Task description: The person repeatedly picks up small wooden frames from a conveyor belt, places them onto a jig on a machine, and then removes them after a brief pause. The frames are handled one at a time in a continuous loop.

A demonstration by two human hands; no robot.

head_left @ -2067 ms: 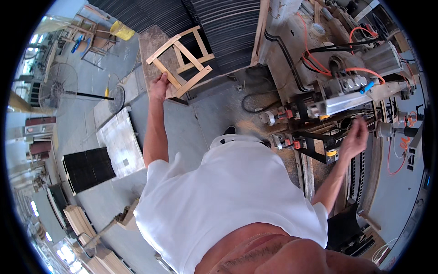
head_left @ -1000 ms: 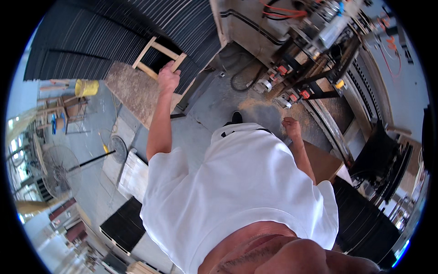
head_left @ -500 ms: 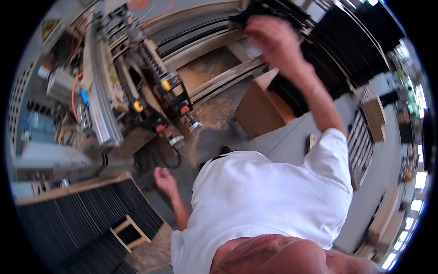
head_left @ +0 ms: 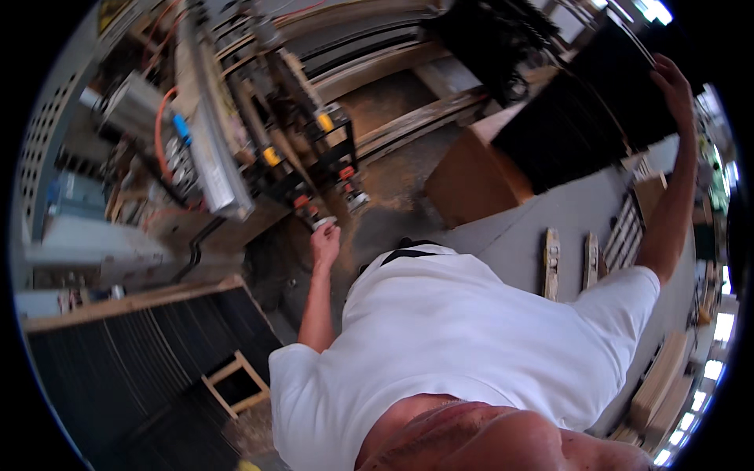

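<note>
My left hand [head_left: 324, 243] is raised beside the white-tipped end of a black machine arm [head_left: 308, 206] with red parts. Its fingers are bent together there; whether they grip that tip or only meet it in the view is unclear. Far out to the right, my right hand [head_left: 672, 88] has its fingers stretched out at the edge of a tall stack of black panels [head_left: 628, 78]. I see no separate panel lifted in it. A second machine arm [head_left: 345, 169] with yellow and red parts runs alongside the first.
Beside the black stack stands a brown board box [head_left: 475, 179]. A wooden-edged stack of black strips [head_left: 118, 369] lies at lower left, with a small wooden frame [head_left: 236, 385] on it. Pallet pieces [head_left: 552, 263] lie on the grey floor at right. Sawdust covers the floor under the machine.
My right hand has swung from above the machine's rails out to the black panel stack at right. My left hand has risen to the machine arm's end. The view has shifted.
</note>
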